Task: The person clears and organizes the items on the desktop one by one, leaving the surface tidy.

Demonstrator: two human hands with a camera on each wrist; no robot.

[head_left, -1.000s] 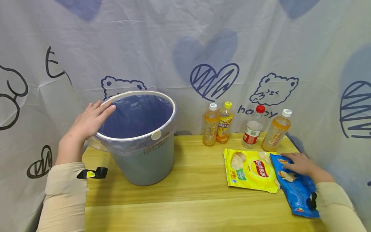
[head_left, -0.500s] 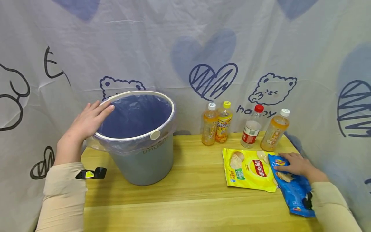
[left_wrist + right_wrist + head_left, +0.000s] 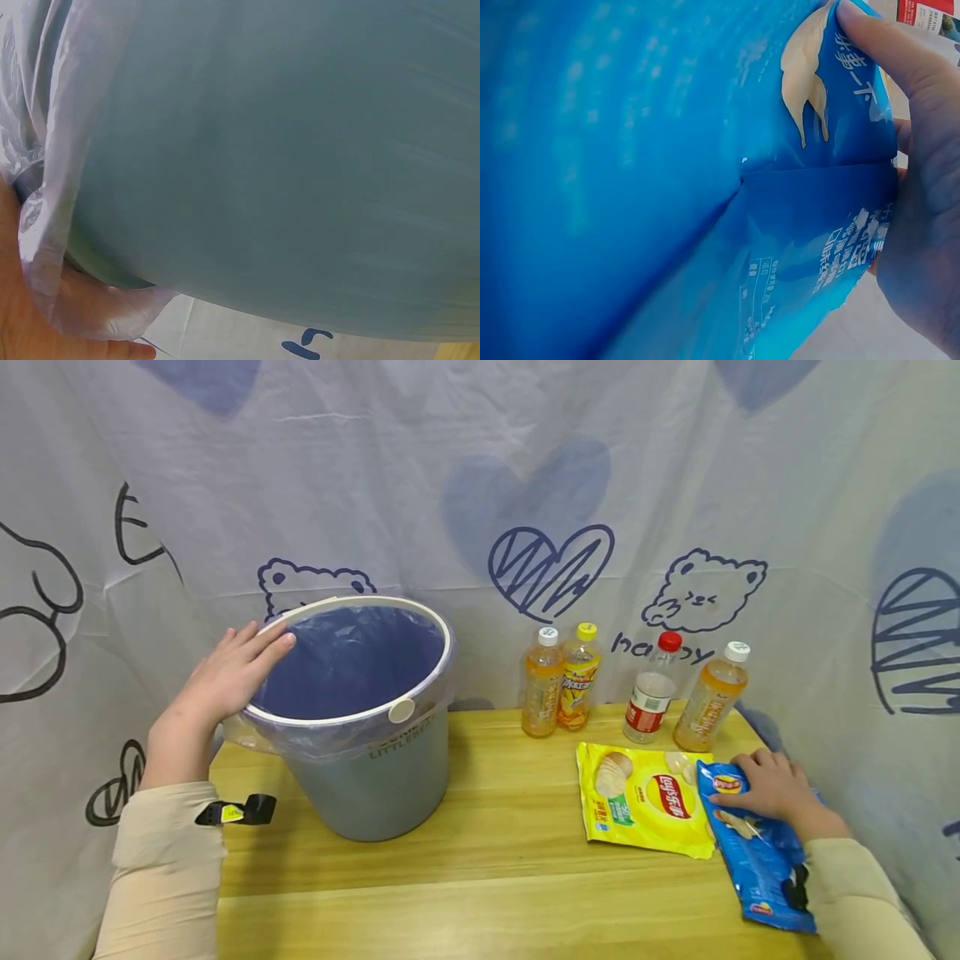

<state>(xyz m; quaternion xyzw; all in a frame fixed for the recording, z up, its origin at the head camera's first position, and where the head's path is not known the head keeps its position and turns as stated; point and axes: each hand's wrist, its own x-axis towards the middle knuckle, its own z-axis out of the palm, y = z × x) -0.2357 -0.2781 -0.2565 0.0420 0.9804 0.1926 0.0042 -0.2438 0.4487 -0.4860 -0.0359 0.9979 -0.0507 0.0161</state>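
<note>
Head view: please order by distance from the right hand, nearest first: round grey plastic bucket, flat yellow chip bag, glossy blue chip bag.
1. Blue bag, gripped by the right hand.
2. Yellow bag, left of it.
3. Bucket, far left.

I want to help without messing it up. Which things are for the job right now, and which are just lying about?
In the job, it seems:
bucket with its plastic liner, left hand at the rim
blue bag, held by the right hand

Lying about, untouched:
yellow bag
left white-capped bottle
right white-capped bottle
yellow-capped bottle
red-capped bottle
</note>
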